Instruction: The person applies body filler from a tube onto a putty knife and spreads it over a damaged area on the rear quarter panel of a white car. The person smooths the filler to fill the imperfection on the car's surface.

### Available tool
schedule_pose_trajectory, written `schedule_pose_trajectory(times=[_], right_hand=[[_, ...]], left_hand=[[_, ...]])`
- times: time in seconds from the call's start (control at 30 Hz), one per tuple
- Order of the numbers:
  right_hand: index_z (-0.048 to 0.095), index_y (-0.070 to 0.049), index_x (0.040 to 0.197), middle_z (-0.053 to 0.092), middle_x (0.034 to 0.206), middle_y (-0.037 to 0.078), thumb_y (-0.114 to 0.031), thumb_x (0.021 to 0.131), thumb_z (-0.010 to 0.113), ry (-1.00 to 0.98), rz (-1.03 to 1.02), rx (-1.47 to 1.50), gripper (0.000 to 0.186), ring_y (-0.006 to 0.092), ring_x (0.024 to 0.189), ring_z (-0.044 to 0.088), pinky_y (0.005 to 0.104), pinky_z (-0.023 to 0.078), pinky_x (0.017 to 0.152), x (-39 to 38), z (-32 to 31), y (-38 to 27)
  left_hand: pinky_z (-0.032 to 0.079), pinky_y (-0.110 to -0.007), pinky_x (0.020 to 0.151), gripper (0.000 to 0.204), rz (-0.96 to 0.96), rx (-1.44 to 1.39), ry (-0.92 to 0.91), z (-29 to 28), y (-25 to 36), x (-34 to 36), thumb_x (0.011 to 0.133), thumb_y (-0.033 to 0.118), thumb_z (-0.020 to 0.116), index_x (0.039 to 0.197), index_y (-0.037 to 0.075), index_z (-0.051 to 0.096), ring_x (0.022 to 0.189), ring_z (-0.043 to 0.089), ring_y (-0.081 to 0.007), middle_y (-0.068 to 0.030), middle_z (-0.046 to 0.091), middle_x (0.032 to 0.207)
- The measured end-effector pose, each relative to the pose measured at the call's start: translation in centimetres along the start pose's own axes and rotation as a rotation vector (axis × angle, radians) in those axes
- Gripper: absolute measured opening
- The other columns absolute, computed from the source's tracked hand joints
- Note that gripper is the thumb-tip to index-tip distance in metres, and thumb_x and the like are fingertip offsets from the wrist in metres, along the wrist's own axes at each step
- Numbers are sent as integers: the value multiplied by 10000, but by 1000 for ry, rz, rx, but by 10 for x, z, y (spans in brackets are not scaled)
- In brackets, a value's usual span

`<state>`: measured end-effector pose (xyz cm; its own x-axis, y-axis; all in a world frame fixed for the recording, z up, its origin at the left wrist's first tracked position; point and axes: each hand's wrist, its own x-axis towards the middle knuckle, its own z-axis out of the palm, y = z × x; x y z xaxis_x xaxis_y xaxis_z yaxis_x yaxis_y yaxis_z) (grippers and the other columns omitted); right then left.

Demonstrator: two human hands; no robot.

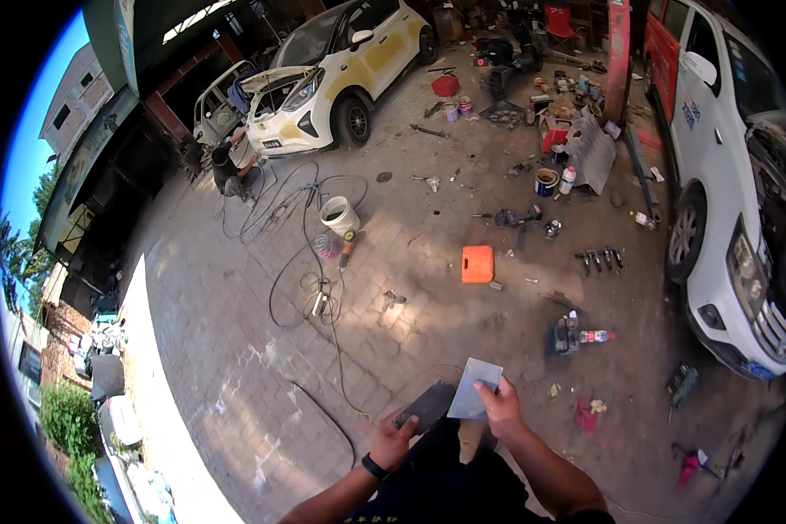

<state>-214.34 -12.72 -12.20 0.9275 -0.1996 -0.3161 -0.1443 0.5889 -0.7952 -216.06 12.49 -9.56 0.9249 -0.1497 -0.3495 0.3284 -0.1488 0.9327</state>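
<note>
My left hand (393,445) grips a dark, flat rectangular piece (430,403) at the lower middle of the head view, thumb on its face, with a dark band around the wrist. Just to the right, my right hand (503,410) holds a pale grey flat rectangular plate (473,380) by its lower right, thumb on top. The two pieces are close together over my dark-clothed legs; whether they touch is hard to tell.
A person (234,175) crouches by a white car (332,79) with yellow patches, near hoses and a white bucket (339,215). An orange case (478,264), tools and cans lie scattered rightward. Another white car (725,218) stands at right, near a red post (617,61).
</note>
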Motion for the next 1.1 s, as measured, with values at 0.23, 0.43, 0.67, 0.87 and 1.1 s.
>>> schedule_pose_trajectory(times=[0.23, 0.43, 0.67, 0.87, 1.1], right_hand=[[697, 13, 1189, 757, 1043, 103, -215, 968, 763, -203, 123, -486, 324, 155, 927, 697, 333, 565, 834, 49, 28, 12], [679, 22, 1219, 766, 1013, 143, -252, 939, 780, -209, 18, -716, 405, 185, 866, 725, 360, 578, 787, 153, 59, -45], [628, -10, 1332, 747, 1095, 146, -98, 943, 705, 229, -168, -686, 406, 184, 993, 722, 315, 554, 870, 313, 64, -129], [652, -45, 1327, 736, 1124, 71, -28, 969, 656, -192, 55, 340, 359, 176, 1129, 671, 311, 505, 1025, 392, 143, -171], [653, 13, 1292, 717, 1213, 86, 49, 940, 692, -113, 113, -226, 355, 180, 1143, 668, 355, 535, 1017, 557, 153, -89]], left_hand=[[462, -361, 1083, 466, 44, 72, -398, 16, 23, 95, 988, -11, 544, 1453, 12, 541, 1257, 591, -208, -109, 647, 1334], [546, -297, 917, 383, -145, -37, -529, 6, 63, 209, 1053, 76, 582, 1431, 24, 553, 1088, 662, -143, -47, 691, 1244], [533, -285, 849, 247, -118, -587, -136, -45, 126, 354, 1032, 178, 713, 1176, -22, 729, 927, 661, -103, -39, 746, 1021], [558, -328, 929, 186, -96, -768, 31, -87, 170, 447, 1031, 98, 687, 1190, 7, 721, 1013, 714, -166, -79, 765, 1138], [526, -271, 864, 241, -49, -596, 125, -119, 199, 585, 1057, 198, 666, 1189, 2, 716, 965, 680, -116, -50, 750, 1090]])
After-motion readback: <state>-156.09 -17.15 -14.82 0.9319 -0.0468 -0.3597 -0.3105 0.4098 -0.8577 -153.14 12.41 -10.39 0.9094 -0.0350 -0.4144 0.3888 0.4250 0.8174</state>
